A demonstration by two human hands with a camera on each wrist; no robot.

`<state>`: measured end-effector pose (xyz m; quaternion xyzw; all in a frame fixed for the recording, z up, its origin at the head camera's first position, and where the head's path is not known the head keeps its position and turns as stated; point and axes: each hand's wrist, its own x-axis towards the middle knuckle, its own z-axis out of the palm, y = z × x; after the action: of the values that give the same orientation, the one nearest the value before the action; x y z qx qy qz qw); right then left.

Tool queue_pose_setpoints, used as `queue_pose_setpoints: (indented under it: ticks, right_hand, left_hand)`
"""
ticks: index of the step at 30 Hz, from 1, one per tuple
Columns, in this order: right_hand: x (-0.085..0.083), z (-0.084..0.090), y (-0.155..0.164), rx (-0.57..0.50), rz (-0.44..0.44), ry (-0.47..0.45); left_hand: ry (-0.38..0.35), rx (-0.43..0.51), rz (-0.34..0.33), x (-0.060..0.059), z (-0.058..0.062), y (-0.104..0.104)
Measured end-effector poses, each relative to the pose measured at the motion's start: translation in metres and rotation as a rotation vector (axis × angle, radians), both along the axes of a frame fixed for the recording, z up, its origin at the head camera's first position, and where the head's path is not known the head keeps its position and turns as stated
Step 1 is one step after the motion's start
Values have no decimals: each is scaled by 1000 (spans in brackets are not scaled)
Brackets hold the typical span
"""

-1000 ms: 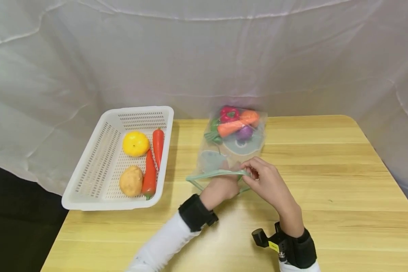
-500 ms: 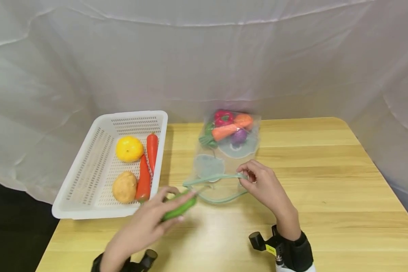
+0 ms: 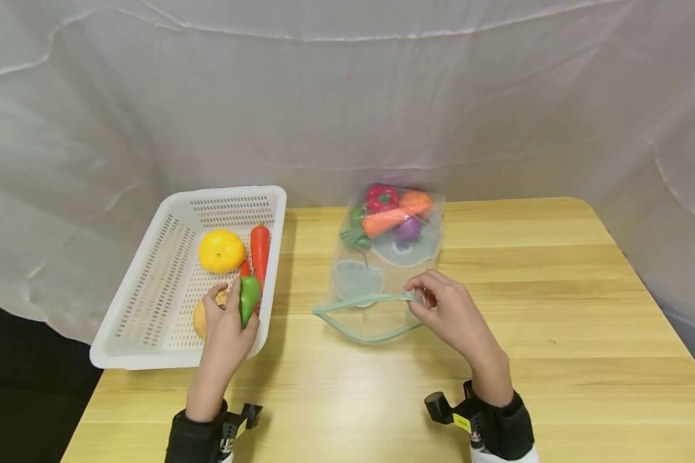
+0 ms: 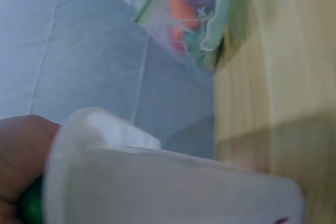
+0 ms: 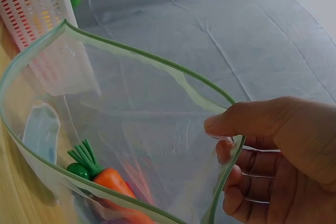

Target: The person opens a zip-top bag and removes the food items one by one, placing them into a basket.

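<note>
Pale, creased grey cloth (image 3: 347,103) hangs behind a wood-grain tabletop (image 3: 556,302).

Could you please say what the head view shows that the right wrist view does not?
Only the head view shows the potato, partly hidden behind the left hand, and both wristbands. Only the right wrist view shows the outside of the basket's holed wall, red and yellow showing through. Both show the right hand holding the clear bag, the carrot inside, and the green pepper.

Left hand (image 3: 227,331) grips green pepper (image 3: 249,299) over white basket (image 3: 101,341); right hand (image 3: 450,313) pinches clear bag (image 3: 359,301)
</note>
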<state>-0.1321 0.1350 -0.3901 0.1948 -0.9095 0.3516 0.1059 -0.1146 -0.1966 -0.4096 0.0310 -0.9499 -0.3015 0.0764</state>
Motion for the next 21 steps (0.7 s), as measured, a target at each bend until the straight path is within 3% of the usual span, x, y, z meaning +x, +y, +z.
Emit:
queue_pose_setpoints:
  ticks: [6, 11, 14, 17, 21]
  right_hand:
    - [1, 0, 0, 7, 8, -6]
    - [1, 0, 0, 7, 13, -3]
    - [1, -1, 0, 6, 16, -5]
    - [0, -1, 0, 7, 16, -2]
    - [0, 0, -2, 1, 21, -6]
  left_hand:
    - [66, -25, 2, -11, -16, 3]
    - [60, -47, 1, -13, -19, 5]
    - [111, -40, -4, -12, -21, 6]
    - [241, -21, -25, -11, -25, 7]
    - [577, 67, -112, -4, -28, 19]
